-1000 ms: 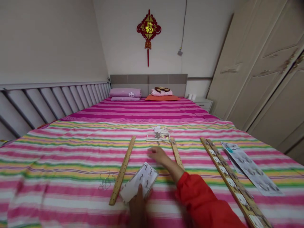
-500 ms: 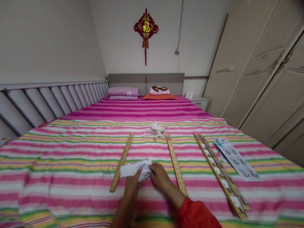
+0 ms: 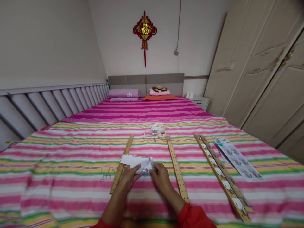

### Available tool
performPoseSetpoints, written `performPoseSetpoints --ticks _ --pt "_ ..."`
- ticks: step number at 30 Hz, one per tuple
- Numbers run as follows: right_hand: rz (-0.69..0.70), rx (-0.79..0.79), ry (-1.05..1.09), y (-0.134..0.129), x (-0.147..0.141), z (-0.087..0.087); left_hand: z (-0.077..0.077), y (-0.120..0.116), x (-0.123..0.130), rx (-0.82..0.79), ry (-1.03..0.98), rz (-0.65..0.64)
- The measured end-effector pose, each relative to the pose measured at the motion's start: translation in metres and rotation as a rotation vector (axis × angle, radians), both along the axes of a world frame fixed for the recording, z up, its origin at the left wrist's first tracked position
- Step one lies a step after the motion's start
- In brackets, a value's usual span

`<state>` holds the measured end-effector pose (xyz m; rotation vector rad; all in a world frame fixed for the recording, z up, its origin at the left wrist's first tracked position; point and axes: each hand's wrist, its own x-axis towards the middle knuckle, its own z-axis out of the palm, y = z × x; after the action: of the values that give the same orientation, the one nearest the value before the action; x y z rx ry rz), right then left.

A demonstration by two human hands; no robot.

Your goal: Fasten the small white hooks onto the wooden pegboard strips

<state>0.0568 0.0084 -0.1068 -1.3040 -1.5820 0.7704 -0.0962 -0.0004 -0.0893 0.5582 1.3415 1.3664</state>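
A white card with a clear plastic packet at its right end [image 3: 136, 161] is held above the bed, partly over a wooden strip. My left hand [image 3: 128, 178] grips its lower edge, thumb on top. My right hand [image 3: 161, 177] is closed at the packet's right end, fingertips pinching it; small details there are blurred. Left of the hands lies a wooden strip [image 3: 116, 181], and to their right a strip with rows of holes [image 3: 176, 163]. A tangle of thin clear thread or plastic [image 3: 107, 173] rests beside the left strip.
Farther up sits a clear plastic box [image 3: 155, 132] with small pieces. On the right lie two wooden strips, one bearing white tags [image 3: 224, 183], and a printed sheet [image 3: 239, 160]. The striped bedspread [image 3: 59, 158] lies beneath; a railing [image 3: 54, 98] borders the left.
The card has tilted, its left end rising slightly. My left hand has shifted left along its lower edge, and more of my left forearm shows. Both hands keep hold.
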Motion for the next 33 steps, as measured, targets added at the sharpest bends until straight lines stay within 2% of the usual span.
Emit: performPoseSetpoints --ticks 4,8,10,12,14,15,17,20,22,25,27,29,33 --pt "-0.060 -0.044 0.241 -0.006 0.004 0.003 -0.008 -0.005 0.006 0.047 0.104 0.103" --pt "-0.060 -0.183 0.525 -0.018 0.018 0.004 -0.021 -0.022 0.006 0.055 0.286 0.198" --pt "-0.042 -0.265 0.655 -0.027 0.027 0.006 -0.025 -0.032 0.005 0.078 0.465 0.236" --pt "-0.018 -0.329 0.764 -0.037 0.037 0.009 -0.023 -0.041 0.006 0.128 0.726 0.273" --pt "0.010 -0.372 0.844 -0.048 0.046 0.014 -0.016 -0.048 0.009 0.201 0.951 0.305" --pt "0.020 -0.383 0.873 -0.053 0.050 0.017 -0.010 -0.051 0.013 0.234 0.981 0.311" --pt "0.035 -0.387 0.907 -0.062 0.056 0.021 0.003 -0.054 0.022 0.258 0.861 0.245" --pt "0.066 -0.363 0.902 -0.072 0.062 0.027 0.024 -0.057 0.042 0.152 0.419 0.001" --pt "0.090 -0.360 0.906 -0.077 0.065 0.030 0.034 -0.059 0.057 0.108 0.193 -0.132" --pt "0.097 -0.374 0.942 -0.085 0.072 0.037 0.040 -0.064 0.077 0.149 0.091 -0.252" --pt "0.097 -0.351 0.905 -0.090 0.078 0.043 0.043 -0.069 0.087 0.157 0.037 -0.269" --pt "0.081 -0.232 0.765 -0.096 0.084 0.049 0.048 -0.074 0.094 0.136 -0.059 -0.262" --pt "0.086 0.201 0.307 -0.111 0.090 0.057 0.055 -0.083 0.103 0.126 -0.107 -0.328"
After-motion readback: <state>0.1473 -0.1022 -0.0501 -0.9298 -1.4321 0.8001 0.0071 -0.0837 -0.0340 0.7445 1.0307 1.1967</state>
